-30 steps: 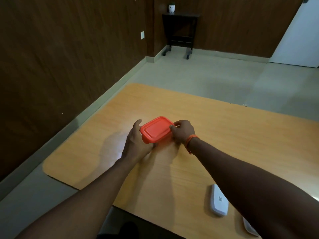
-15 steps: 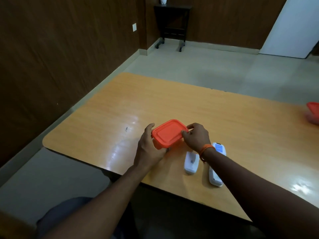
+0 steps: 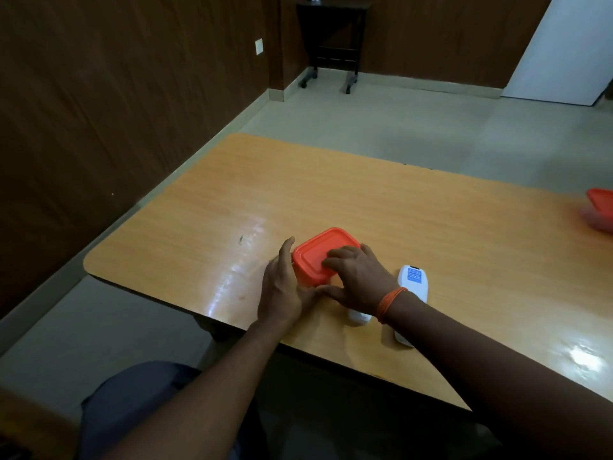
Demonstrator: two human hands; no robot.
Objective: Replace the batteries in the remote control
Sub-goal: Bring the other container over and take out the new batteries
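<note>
A small orange lidded box stands on the wooden table. My left hand cups its left side. My right hand, with an orange band at the wrist, lies over the lid with its fingertips on top and its thumb at the near side. A white remote control lies face down just right of my right hand, its blue label showing. A second white piece peeks out under my right wrist, mostly hidden.
Another orange box sits at the table's right edge, partly out of frame. The table's near edge runs just below my wrists. A dark wall is on the left, a small dark stand far back on the floor.
The orange box has come toward the near edge of the table, close to the white remote. My right hand has shifted from the lid's right edge onto its top.
</note>
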